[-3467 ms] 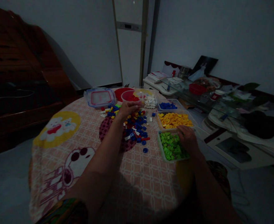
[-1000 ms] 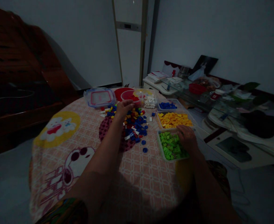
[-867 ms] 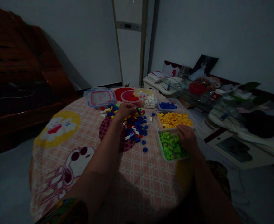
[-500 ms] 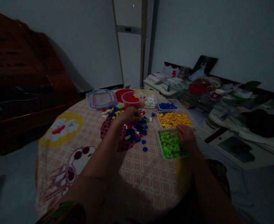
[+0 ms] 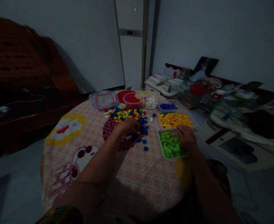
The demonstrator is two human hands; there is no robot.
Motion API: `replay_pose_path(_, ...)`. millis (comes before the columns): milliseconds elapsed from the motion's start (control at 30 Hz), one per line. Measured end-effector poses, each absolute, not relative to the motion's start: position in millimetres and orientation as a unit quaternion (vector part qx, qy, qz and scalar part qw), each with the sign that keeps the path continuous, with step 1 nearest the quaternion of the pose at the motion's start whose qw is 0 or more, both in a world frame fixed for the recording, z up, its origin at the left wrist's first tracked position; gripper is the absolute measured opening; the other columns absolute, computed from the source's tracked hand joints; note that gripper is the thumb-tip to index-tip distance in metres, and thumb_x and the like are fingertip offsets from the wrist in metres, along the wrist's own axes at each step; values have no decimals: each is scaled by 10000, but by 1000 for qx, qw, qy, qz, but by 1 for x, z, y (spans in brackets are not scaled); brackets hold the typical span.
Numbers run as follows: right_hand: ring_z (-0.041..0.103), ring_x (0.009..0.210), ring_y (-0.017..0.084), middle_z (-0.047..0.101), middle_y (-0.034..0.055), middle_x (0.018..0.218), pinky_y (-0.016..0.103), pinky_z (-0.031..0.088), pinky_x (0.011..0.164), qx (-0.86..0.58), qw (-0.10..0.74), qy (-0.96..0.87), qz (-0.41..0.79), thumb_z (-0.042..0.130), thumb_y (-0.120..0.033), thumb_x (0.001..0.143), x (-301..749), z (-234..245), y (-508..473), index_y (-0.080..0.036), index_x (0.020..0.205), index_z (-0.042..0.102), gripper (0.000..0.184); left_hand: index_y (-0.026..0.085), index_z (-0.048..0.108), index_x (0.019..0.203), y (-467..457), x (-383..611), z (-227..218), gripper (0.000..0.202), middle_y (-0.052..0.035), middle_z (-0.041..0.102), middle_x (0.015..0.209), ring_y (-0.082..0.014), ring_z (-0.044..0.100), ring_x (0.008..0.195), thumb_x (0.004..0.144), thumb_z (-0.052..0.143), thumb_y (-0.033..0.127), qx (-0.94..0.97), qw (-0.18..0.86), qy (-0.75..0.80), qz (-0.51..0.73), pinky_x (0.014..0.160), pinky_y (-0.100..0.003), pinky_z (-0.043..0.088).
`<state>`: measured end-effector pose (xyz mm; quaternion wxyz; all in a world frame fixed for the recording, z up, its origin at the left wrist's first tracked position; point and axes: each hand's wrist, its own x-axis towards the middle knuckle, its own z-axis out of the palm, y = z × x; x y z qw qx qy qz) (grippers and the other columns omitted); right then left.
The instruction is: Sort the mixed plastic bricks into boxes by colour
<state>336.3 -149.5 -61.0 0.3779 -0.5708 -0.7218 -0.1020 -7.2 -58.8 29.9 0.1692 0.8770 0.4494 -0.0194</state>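
Note:
A heap of mixed red, blue, yellow and white bricks [image 5: 130,118] lies mid-table on the patterned cloth. My left hand [image 5: 129,125] rests on the near part of that heap, fingers curled down among the bricks; what they grip is hidden. My right hand [image 5: 186,137] lies over the right rim of the tub of green bricks [image 5: 171,144], fingers bent over the pieces. Behind it stand a tub of yellow bricks [image 5: 174,119], a tub of blue bricks [image 5: 167,106], a tub of white bricks [image 5: 150,102] and a red-filled tub [image 5: 131,100].
A clear lid with a red seal [image 5: 103,100] lies at the table's [image 5: 81,130] far left. A glass low table [image 5: 211,99] crowded with clutter stands to the right. Dark wooden furniture [image 5: 22,93] fills the left side. The room is dim.
My left hand has drawn back from the far side of the brick heap to its near side. The right hand stays on the green tub. The view has shifted slightly.

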Motion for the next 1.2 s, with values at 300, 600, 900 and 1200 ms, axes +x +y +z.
replay_pose_path(300, 625, 1132, 299, 712, 149, 1154, 543, 462, 1057, -565, 375, -726, -115, 460, -299, 940, 335, -60, -151, -194, 1178, 690, 347, 201, 769, 760, -50, -8, 22, 109, -11, 747, 751, -144, 657, 729, 702, 680, 226, 886, 207, 414, 30, 645, -196, 423)
replay_pose_path(600, 623, 1116, 301, 717, 154, 1132, 539, 462, 1044, -567, 367, -728, -117, 460, -287, 949, 333, -59, -151, -176, 1146, 689, 322, 132, 716, 778, -24, -12, 2, 243, -18, 675, 620, -145, 613, 571, 642, 731, 333, 659, 444, 450, 409, 598, -259, 501)
replay_pose_path(900, 608, 1141, 292, 711, 150, 1156, 525, 447, 1056, -563, 362, -733, -123, 446, -289, 963, 334, -61, -151, -170, 1173, 668, 328, 93, 739, 952, 27, -6, 9, 349, -67, 746, 813, -196, 706, 777, 640, 735, 249, 468, 399, 481, 625, 805, -354, 577)
replay_pose_path(1200, 619, 1126, 286, 720, 146, 1134, 510, 454, 1054, -546, 379, -733, -146, 452, -296, 977, 334, -62, -151, -179, 1172, 669, 315, 123, 748, 994, 9, -8, -6, 405, -79, 766, 914, -230, 707, 852, 623, 741, 286, 592, 403, 470, 516, 814, -366, 572)
